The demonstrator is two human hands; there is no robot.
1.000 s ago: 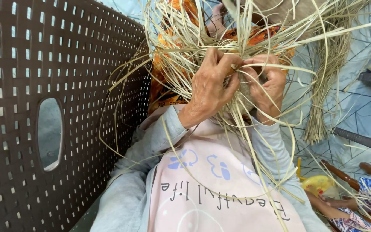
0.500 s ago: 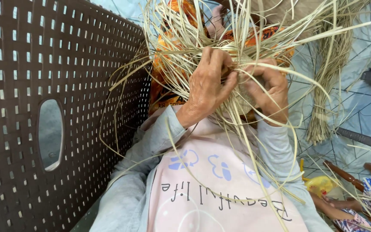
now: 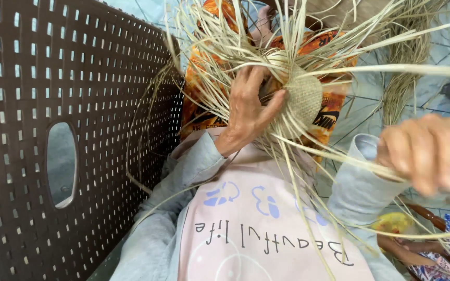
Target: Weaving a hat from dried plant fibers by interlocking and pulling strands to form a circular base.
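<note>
Straw weaving held over the lap, beside a perforated brown panel.

Near: right hand point(image 3: 428, 153), blurred, grip closed on long loose strands point(image 3: 339, 156) drawn out to the right; these could snap or slip if pulled hard. Beyond: left hand point(image 3: 248, 112), grip wrapped on the woven straw disc point(image 3: 300, 99), above the lap; its weave could loosen. Panel point(image 3: 79, 130) crowds the left; open room lies right, toward the floor point(image 3: 444, 47).

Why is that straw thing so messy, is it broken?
Nothing looks broken. The woven disc held by the left hand is neat; the loose straw strands sticking out everywhere are just unwoven ends. The right hand grips some, blurred.
</note>
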